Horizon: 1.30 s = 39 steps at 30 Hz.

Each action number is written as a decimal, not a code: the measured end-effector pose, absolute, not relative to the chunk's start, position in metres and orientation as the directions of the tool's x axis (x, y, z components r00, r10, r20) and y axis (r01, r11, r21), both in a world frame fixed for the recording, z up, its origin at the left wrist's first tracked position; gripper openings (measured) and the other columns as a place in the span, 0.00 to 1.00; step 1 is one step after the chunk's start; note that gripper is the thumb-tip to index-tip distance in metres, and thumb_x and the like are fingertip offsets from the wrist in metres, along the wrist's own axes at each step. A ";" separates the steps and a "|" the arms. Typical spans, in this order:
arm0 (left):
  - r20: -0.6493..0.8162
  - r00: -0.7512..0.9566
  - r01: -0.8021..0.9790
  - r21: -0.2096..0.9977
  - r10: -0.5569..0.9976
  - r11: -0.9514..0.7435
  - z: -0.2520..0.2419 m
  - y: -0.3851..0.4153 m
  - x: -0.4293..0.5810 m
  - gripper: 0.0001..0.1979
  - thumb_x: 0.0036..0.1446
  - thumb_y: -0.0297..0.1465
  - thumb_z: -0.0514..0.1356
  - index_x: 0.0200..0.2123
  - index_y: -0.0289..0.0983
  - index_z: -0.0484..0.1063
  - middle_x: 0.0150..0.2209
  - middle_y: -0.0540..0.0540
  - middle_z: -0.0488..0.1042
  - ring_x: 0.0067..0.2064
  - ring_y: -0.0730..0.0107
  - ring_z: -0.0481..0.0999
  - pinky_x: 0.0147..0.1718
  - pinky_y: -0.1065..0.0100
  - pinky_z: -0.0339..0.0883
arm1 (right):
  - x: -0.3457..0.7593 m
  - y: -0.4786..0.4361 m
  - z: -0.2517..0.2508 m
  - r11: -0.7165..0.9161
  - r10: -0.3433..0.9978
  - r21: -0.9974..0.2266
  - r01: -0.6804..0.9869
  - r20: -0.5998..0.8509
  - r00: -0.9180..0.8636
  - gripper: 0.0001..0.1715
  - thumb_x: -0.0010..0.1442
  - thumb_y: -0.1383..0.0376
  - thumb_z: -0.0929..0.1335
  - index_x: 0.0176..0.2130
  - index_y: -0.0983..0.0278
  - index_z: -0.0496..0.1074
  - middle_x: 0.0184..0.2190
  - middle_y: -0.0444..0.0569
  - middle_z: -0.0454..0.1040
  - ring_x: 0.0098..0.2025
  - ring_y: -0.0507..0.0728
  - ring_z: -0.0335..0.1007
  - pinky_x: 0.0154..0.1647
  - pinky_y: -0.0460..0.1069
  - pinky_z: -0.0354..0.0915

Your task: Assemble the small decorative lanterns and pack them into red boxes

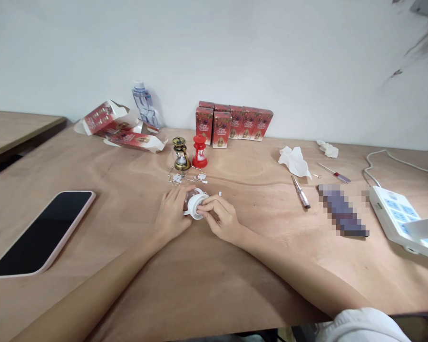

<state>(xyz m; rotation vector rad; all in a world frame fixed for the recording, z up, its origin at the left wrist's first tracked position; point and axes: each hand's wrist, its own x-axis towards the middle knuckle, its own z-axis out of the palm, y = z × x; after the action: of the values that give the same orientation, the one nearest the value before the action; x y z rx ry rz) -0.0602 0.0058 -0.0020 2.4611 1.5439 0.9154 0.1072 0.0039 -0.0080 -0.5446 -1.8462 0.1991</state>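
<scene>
Bare hands at work on a small white lantern (pixel 197 207) with a clear body, tilted low over the near-middle of a wooden table (pixel 185 294). The left hand (pixel 173 211) wraps the clear body, its fingers lying close together over the top and its thumb beneath. The right hand (pixel 223 218) meets the white, ring-shaped end with bent fingers and thumb drawn in at the opening; whether they pinch the rim or a small piece inside cannot be told. Just beyond lie white parts with thin wires (pixel 201 176); behind these stand a bronze-coloured lantern (pixel 181 156) and a red lantern (pixel 199 154), side by side and upright. Red printed boxes (pixel 222 130) stand near the wall. A phone (pixel 44 232) lies at left; at right lie a screwdriver (pixel 300 193) and a power strip (pixel 392 202).
</scene>
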 end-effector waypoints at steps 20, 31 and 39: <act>0.459 0.302 0.791 0.369 0.836 -0.488 -0.006 0.008 -0.060 0.22 0.48 0.25 0.57 0.49 0.37 0.61 0.51 0.40 0.73 0.51 0.53 0.72 0.44 0.56 0.64 | 0.108 0.002 -0.005 0.878 0.458 -0.382 0.288 0.844 -0.280 0.05 0.61 0.73 0.63 0.34 0.65 0.68 0.31 0.51 0.72 0.34 0.53 0.71 0.34 0.49 0.71; 0.451 0.299 0.788 0.380 0.841 -0.484 -0.006 0.008 -0.061 0.23 0.47 0.25 0.56 0.49 0.39 0.60 0.51 0.41 0.72 0.52 0.54 0.72 0.46 0.56 0.64 | 0.109 0.003 -0.007 0.881 0.456 -0.382 0.279 0.842 -0.287 0.07 0.61 0.74 0.63 0.36 0.66 0.69 0.31 0.52 0.73 0.34 0.53 0.71 0.35 0.49 0.71; 0.435 0.299 0.797 0.375 0.849 -0.473 -0.004 0.007 -0.060 0.22 0.49 0.25 0.56 0.49 0.39 0.60 0.52 0.40 0.72 0.53 0.54 0.71 0.46 0.56 0.63 | 0.109 0.003 -0.007 0.882 0.456 -0.381 0.278 0.841 -0.291 0.08 0.62 0.73 0.63 0.35 0.65 0.70 0.31 0.51 0.73 0.34 0.53 0.71 0.35 0.49 0.71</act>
<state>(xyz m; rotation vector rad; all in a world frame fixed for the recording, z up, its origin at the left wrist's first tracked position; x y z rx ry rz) -0.0598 0.0067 -0.0040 2.4604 1.5630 0.9112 0.1089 0.0034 -0.0073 -0.5434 -1.8927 0.1914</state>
